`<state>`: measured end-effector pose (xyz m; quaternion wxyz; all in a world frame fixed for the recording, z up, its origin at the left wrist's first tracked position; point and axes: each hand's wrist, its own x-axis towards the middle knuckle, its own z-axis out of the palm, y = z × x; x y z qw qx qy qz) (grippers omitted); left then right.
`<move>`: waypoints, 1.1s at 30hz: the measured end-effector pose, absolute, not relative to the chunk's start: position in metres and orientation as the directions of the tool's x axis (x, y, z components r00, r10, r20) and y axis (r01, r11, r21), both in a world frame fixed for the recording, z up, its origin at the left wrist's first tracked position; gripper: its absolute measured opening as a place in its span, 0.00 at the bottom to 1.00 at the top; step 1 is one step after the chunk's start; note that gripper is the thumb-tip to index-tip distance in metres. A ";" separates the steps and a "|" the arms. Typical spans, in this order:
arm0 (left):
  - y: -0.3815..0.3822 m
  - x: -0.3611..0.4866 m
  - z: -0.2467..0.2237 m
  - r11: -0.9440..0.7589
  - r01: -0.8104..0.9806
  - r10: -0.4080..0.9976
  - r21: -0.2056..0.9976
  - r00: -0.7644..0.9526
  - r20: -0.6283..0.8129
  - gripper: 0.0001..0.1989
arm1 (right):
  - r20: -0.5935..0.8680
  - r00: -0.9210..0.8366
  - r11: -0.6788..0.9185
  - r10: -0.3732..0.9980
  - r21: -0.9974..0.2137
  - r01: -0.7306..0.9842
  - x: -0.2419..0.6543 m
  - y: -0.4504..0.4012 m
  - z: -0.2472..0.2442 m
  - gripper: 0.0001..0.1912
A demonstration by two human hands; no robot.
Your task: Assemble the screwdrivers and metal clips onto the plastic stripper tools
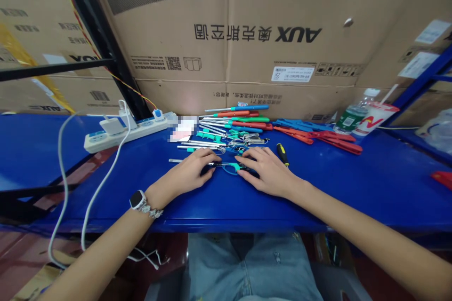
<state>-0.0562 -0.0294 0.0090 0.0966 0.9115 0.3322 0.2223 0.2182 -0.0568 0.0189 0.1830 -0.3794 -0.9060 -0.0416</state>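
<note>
A long-tube lighter with a teal trigger (236, 167) lies level just above or on the blue table, in both hands. My left hand (196, 169) is closed around its metal tube (175, 161), thumb and fingers pinching near the middle. My right hand (264, 169) closes its thumb and fingers on the handle end, which it mostly hides. Behind my hands lie loose metal tubes (203, 144) with teal parts and wires. Finished-looking lighters with red, green and blue handles (249, 125) are piled farther back. A yellow-and-black screwdriver (281, 153) rests beside my right hand.
Blue handle pieces (296, 124) and red handle pieces (337, 142) lie at right, before a green-labelled bottle (351, 115) and a white-and-red cup (376, 115). A power strip (134, 130) with cables stands left. A large cardboard box (243, 61) walls the back.
</note>
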 end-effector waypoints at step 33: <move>-0.028 -0.068 0.008 -0.713 0.560 0.699 0.423 0.612 0.369 0.08 | 0.289 -0.578 0.645 0.763 -0.373 0.666 0.188 -0.039 0.024 0.15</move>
